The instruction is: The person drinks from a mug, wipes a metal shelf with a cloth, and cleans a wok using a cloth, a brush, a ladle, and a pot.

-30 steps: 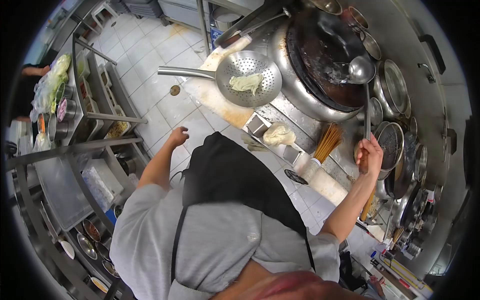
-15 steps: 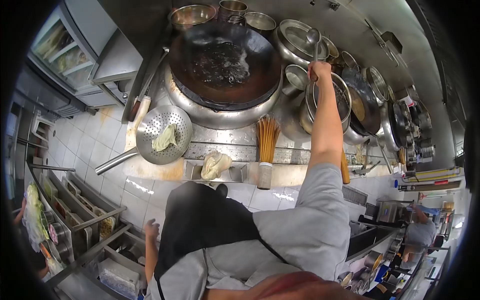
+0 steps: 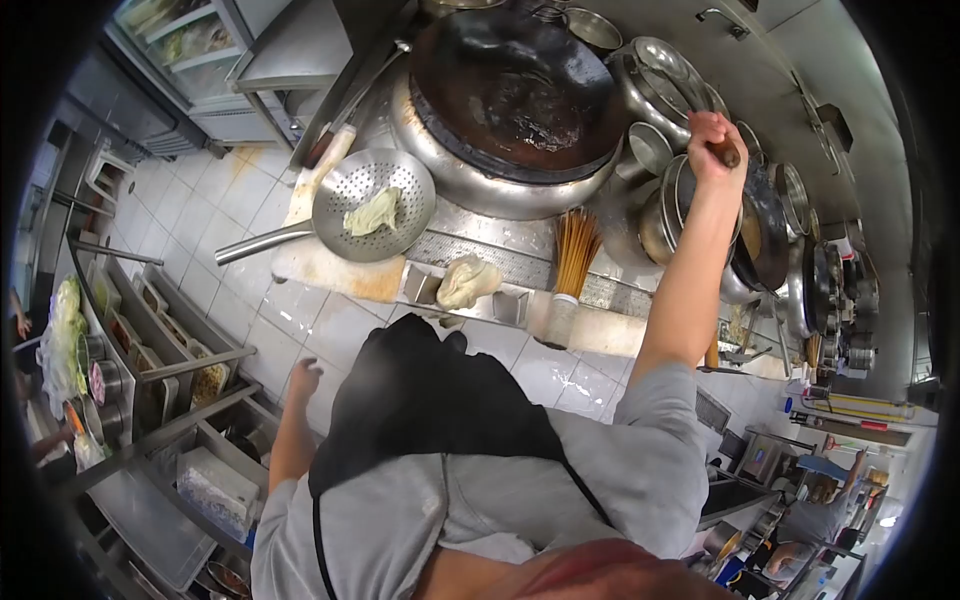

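Observation:
My right hand (image 3: 715, 145) is closed around the brown handle of a ladle (image 3: 688, 88), reached out over the metal pots at the back right. The ladle's bowl is hard to make out against a round pan behind it. My left hand (image 3: 305, 378) hangs low at my side, fingers loosely apart, holding nothing. A large dark wok (image 3: 450, 110) with a little bubbling liquid sits on the round burner. Beside it lies a perforated strainer (image 3: 410, 225) with a pale crumpled cloth (image 3: 372, 212) on it. A bamboo brush (image 3: 577, 245) stands at the counter's front edge.
Another damp cloth (image 3: 468, 282) lies on a small metal trough (image 3: 422, 284). A small metal pot (image 3: 650, 148) stands right of the wok. Ingredient trays and a rail (image 3: 200, 365) are at left on the tiled floor side. Another person (image 3: 815, 520) is at far right.
My view has shifted, so the wok and strainer appear further right. My right hand has turned the ladle, its handle end now pointing toward me. My left arm shows more fully.

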{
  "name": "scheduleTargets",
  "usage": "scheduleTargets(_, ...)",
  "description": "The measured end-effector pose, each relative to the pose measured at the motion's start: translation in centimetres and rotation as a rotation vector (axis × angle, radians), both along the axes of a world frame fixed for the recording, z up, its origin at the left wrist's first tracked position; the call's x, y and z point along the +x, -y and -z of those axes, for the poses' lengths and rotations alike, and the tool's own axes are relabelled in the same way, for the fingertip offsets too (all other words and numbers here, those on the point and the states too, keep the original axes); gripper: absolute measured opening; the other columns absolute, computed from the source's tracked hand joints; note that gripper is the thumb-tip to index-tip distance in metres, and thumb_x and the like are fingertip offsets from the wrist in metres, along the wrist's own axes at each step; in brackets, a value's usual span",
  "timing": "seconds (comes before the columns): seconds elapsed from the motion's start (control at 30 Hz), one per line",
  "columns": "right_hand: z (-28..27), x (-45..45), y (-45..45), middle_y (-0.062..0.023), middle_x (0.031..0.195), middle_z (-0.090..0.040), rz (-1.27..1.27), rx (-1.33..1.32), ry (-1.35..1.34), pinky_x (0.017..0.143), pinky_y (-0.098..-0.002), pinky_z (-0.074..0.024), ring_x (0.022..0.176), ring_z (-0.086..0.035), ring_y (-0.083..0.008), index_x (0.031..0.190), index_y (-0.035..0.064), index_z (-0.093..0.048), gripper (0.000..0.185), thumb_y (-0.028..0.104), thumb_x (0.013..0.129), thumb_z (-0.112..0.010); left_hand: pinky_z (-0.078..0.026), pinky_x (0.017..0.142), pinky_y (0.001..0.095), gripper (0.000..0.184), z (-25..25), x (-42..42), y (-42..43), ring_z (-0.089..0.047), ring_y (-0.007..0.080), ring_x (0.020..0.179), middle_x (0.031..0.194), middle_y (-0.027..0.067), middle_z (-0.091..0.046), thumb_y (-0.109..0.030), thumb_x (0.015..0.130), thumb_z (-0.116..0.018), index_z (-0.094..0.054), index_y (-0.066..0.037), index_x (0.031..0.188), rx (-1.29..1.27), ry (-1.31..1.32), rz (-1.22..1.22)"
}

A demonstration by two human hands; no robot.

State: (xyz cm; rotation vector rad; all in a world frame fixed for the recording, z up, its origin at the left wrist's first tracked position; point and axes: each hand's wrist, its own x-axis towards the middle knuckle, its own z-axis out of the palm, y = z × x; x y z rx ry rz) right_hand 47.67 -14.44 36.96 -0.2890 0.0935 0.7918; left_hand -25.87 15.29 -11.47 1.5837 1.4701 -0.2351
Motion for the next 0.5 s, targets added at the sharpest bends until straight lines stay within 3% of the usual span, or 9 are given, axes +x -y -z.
scheduleTargets(0.1,0.4,-6.6,0.1,-0.0106,0.078,-0.051,-0.065,0.038,-0.093,0.043,-0.0227,-0.0457,0.054,-0.051,-0.0154,0.112,-0.0124,-0.036,0.029,0.002,0.089,-0.048,-0.049,0.087,0.0374,0.048,-0.5,3.7,-1.4,-0.063,0.0316,0.103,0.109,0.0239,-0.065,-0.012,0.074,-0.065,-0.06,-0.001,0.121,0.024,0.098,0.086)
scheduleTargets(0.13,1.1,-8.3,0.2,-0.0099,0.079,-0.052,-0.051,0.0,-0.094,0.042,-0.022,-0.0449,0.053,-0.051,-0.0147,0.123,-0.0143,-0.028,0.044,0.002,0.088,-0.049,-0.049,0.088,0.0376,0.049,-1.4,5.2,-1.5,-0.063,0.0319,0.104,0.11,0.0242,-0.065,-0.011,0.073,-0.065,-0.06,-0.001,0.121,0.02,0.123,0.085)
scheduleTargets(0.23,3.3,-12.6,0.5,-0.0095,0.078,-0.054,-0.121,-0.16,-0.068,0.039,-0.0217,-0.0439,0.051,-0.051,-0.0122,0.123,-0.011,-0.034,0.044,0.002,0.085,-0.054,-0.049,0.088,0.0374,0.049,-3.1,6.5,-0.9,-0.063,0.0322,0.105,0.111,0.0243,-0.065,-0.011,0.073,-0.065,-0.061,0.0,0.12,-0.022,0.141,0.063)
scheduleTargets(0.3,6.0,-12.7,1.4,-0.0074,0.071,-0.055,-0.195,-0.417,0.107,0.035,-0.0221,-0.0422,0.047,-0.051,-0.0112,0.117,-0.0076,-0.044,0.037,0.002,0.084,-0.057,-0.049,0.089,0.0366,0.048,-2.3,7.5,-1.6,-0.063,0.0315,0.105,0.11,0.0235,-0.065,-0.012,0.073,-0.064,-0.061,0.0,0.119,-0.022,0.136,0.099)
scheduleTargets(0.37,5.7,-15.2,1.0,-0.0058,0.066,-0.057,-0.114,-0.807,0.415,0.032,-0.0233,-0.0406,0.043,-0.051,-0.0107,0.113,-0.0058,-0.051,0.033,0.002,0.081,-0.059,-0.048,0.091,0.0352,0.046,1.8,5.2,-2.4,-0.062,0.0304,0.105,0.108,0.0221,-0.066,-0.012,0.073,-0.064,-0.062,-0.001,0.118,0.012,0.128,0.175)
scheduleTargets(0.4,5.5,-15.7,1.0,-0.0063,0.066,-0.059,-0.052,-1.029,0.54,0.032,-0.0257,-0.0407,0.04,-0.051,-0.012,0.121,-0.0064,-0.05,0.043,0.001,0.08,-0.06,-0.05,0.083,0.0347,0.047,3.2,3.9,-2.8,-0.064,0.0289,0.097,0.102,0.0218,-0.067,-0.01,0.073,-0.063,-0.061,0.0,0.119,0.031,0.112,0.186)
scheduleTargets(0.43,5.5,-15.6,1.5,-0.0065,0.066,-0.059,-0.079,-1.083,0.66,0.032,-0.0279,-0.0402,0.04,-0.051,-0.0125,0.134,-0.0066,-0.042,0.057,-0.001,0.08,-0.059,-0.053,0.075,0.0342,0.048,3.8,3.1,-3.0,-0.067,0.0273,0.089,0.096,0.0215,-0.067,-0.008,0.073,-0.063,-0.059,0.001,0.12,0.051,0.094,0.193)
scheduleTargets(0.5,4.9,-14.3,2.3,-0.0053,0.066,-0.059,0.009,-1.271,0.795,0.033,-0.0295,-0.0388,0.04,-0.05,-0.0135,0.143,-0.0038,-0.034,0.069,-0.003,0.078,-0.058,-0.05,0.052,0.0329,0.05,0.2,2.8,-2.4,-0.065,0.0239,0.064,0.08,0.0196,-0.066,-0.004,0.073,-0.06,-0.055,0.002,0.123,-0.166,0.141,0.029)
